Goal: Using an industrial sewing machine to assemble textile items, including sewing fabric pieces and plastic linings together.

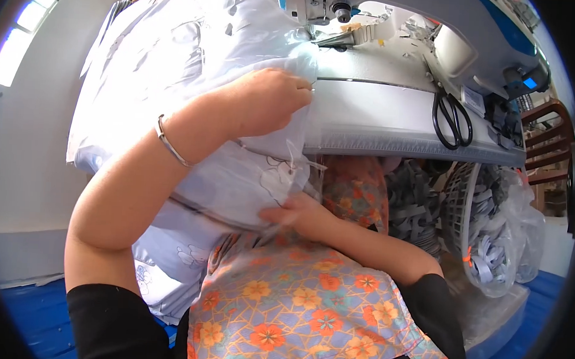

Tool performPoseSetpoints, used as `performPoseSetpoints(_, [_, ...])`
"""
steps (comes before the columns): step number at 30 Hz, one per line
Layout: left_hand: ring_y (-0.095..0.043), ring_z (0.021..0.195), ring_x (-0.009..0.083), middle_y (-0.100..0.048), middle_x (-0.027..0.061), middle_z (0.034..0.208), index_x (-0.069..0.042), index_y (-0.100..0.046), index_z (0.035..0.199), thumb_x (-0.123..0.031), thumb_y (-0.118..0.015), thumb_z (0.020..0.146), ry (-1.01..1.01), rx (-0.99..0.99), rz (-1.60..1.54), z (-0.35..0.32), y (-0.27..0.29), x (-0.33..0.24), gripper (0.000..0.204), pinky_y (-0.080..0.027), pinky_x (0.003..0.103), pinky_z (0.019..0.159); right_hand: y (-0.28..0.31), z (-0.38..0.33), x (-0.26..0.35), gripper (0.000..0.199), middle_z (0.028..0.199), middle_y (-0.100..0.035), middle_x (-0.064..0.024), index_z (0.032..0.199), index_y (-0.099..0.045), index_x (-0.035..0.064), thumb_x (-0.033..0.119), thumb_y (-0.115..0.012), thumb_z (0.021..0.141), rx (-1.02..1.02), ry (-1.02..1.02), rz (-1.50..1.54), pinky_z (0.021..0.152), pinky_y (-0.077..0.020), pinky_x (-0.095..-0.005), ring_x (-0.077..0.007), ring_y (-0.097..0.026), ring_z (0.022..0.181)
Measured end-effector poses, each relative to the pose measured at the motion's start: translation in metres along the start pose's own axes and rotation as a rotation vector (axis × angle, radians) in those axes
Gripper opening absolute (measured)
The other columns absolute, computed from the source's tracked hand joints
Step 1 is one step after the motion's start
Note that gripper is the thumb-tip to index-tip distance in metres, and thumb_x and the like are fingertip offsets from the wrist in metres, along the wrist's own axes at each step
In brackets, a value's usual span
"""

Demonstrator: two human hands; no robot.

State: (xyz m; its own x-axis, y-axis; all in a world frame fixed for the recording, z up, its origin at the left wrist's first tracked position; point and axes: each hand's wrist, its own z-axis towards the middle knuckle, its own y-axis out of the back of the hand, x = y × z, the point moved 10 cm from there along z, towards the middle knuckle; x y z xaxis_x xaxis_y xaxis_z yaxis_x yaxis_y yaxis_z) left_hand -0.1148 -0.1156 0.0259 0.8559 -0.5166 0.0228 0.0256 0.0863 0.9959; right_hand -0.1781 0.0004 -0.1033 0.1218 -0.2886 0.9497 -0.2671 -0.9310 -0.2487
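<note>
A large pale white-blue cloth (131, 76) with printed drawings covers the left of the sewing table and hangs over its front edge. My left hand (275, 102) lies on it near the right edge, fingers curled and pinching that edge beside the sewing machine (308, 4). Lower down, near my lap, my right hand (302, 215) grips the hanging part of the same cloth, its thumb on top; the fingers are partly hidden and a little blurred. Above the left hand, the machine's needle area sits close to the cloth's far right edge.
Black-handled scissors (452, 119) lie on the table's right side, near a ruler strip (379, 142) along the front edge. Beneath stands a white plastic basket (456, 212) with grey strips. More pale cloth (169, 251) hangs by my lap. A wooden chair (549, 136) is at far right.
</note>
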Motion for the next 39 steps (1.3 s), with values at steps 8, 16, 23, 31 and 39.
performPoseSetpoints(8, [-0.057, 0.124, 0.0331, -0.059, 0.0187, 0.130, 0.005, -0.057, 0.120, -0.011, -0.065, 0.083, 0.106, -0.165, -0.231, -0.011, -0.010, -0.011, 0.041, -0.045, 0.042, 0.107, 0.012, -0.041, 0.001, 0.031, 0.117, -0.069, -0.0024, 0.124, -0.065, -0.0018, 0.021, -0.059, 0.103, -0.003, -0.082, 0.334, 0.098, -0.0468, -0.0279, -0.0088, -0.059, 0.109])
performPoseSetpoints(16, [-0.054, 0.126, 0.0341, -0.055, 0.0211, 0.135, 0.005, -0.054, 0.133, -0.019, -0.068, 0.081, 0.142, 0.008, -0.170, -0.004, -0.016, 0.010, 0.059, -0.042, 0.043, 0.108, 0.035, -0.035, 0.001, 0.030, 0.118, -0.068, -0.0026, 0.124, -0.065, -0.0022, 0.017, -0.059, 0.103, -0.074, -0.057, 0.398, 0.099, -0.0461, -0.0281, -0.0100, -0.058, 0.111])
performPoseSetpoints(23, [-0.058, 0.121, 0.0317, -0.057, 0.0211, 0.133, 0.000, -0.058, 0.132, -0.029, -0.066, 0.083, 0.008, -0.004, -0.028, 0.008, -0.014, 0.031, 0.057, -0.044, 0.043, 0.105, 0.065, -0.016, 0.011, 0.031, 0.120, -0.068, -0.0087, 0.125, -0.061, -0.0048, 0.014, -0.057, 0.101, -0.293, -0.087, 0.510, 0.099, -0.0466, -0.0315, -0.0158, -0.062, 0.111])
performPoseSetpoints(31, [-0.055, 0.127, 0.0336, -0.056, 0.0213, 0.136, 0.000, -0.058, 0.133, -0.049, -0.065, 0.089, -0.103, -0.049, -0.018, 0.008, -0.015, 0.057, 0.066, -0.041, 0.044, 0.108, 0.091, -0.010, 0.025, 0.034, 0.122, -0.067, -0.0111, 0.129, -0.058, -0.0055, 0.010, -0.054, 0.099, -0.386, 0.033, 0.625, 0.101, -0.0478, -0.0348, -0.0206, -0.063, 0.113])
performPoseSetpoints(39, [-0.045, 0.137, 0.0363, -0.046, 0.0255, 0.146, 0.008, -0.046, 0.140, -0.034, -0.066, 0.089, 0.206, 0.022, -0.051, 0.005, -0.028, 0.011, 0.069, -0.034, 0.048, 0.116, 0.059, -0.009, -0.029, 0.034, 0.127, -0.065, -0.0055, 0.131, -0.059, -0.0014, 0.005, -0.058, 0.098, -0.130, -0.318, 0.276, 0.102, -0.0445, -0.0320, -0.0147, -0.057, 0.118])
